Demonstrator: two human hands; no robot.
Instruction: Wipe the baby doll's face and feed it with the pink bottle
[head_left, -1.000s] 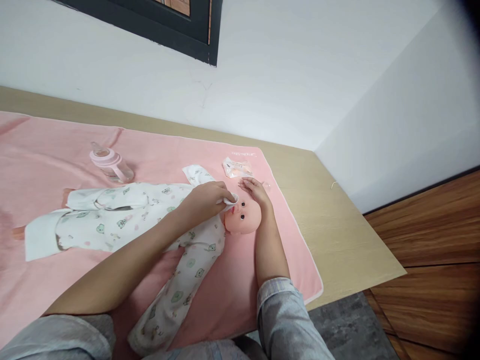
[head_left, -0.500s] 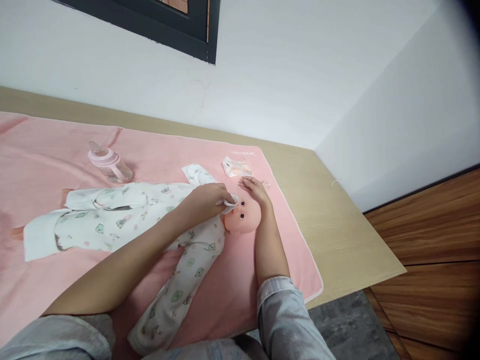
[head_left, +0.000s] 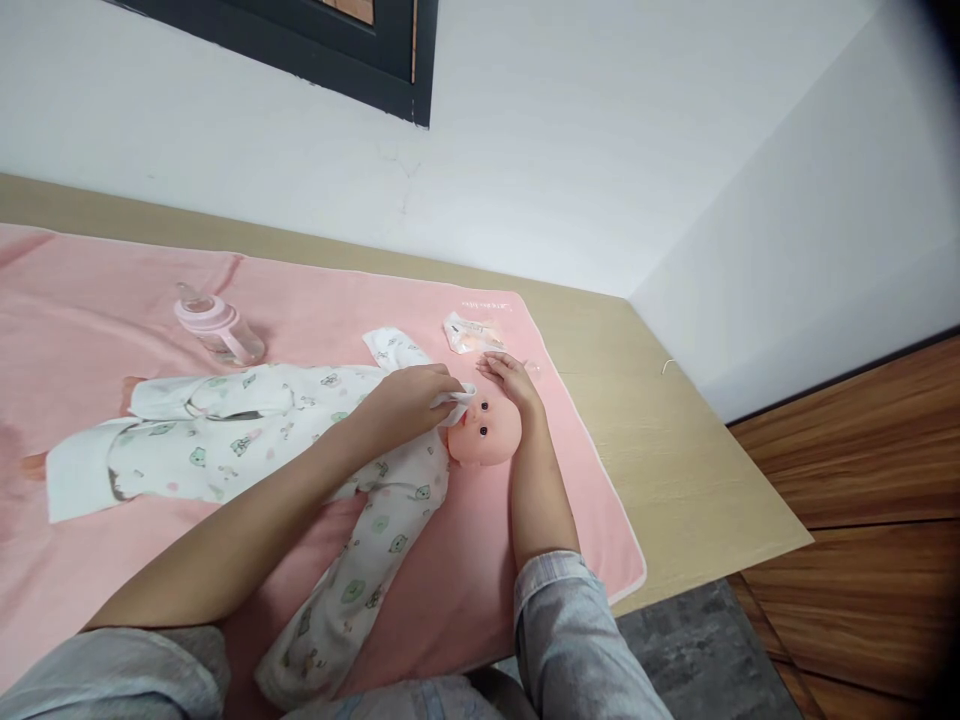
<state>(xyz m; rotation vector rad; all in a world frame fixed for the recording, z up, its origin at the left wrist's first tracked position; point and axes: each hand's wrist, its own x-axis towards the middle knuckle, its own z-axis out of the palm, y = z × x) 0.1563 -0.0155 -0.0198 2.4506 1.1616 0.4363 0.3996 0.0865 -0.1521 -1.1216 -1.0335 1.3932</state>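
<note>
A baby doll (head_left: 495, 435) lies on its back, head to the right, in a white sleepsuit (head_left: 247, 430) with green and pink prints. My left hand (head_left: 412, 402) reaches across its chest, closed on a small white cloth (head_left: 460, 398) held by the doll's mouth and chin. Part of the cloth is hidden by my fingers. Against the crown of the doll's head rests my right hand (head_left: 514, 380), its fingers stretched out and holding nothing.
A pink blanket (head_left: 480, 560) covers much of the wooden table (head_left: 675, 480). Behind the doll's legs stands a pink-topped baby bottle (head_left: 221, 328). Beyond my right hand lies a clear plastic packet (head_left: 474, 333), with a small clear item (head_left: 532, 368) nearby. A white wall (head_left: 525, 180) rises behind.
My left hand has shifted the cloth slightly, and more of the area round the doll's mouth shows. The right hand stays on the head.
</note>
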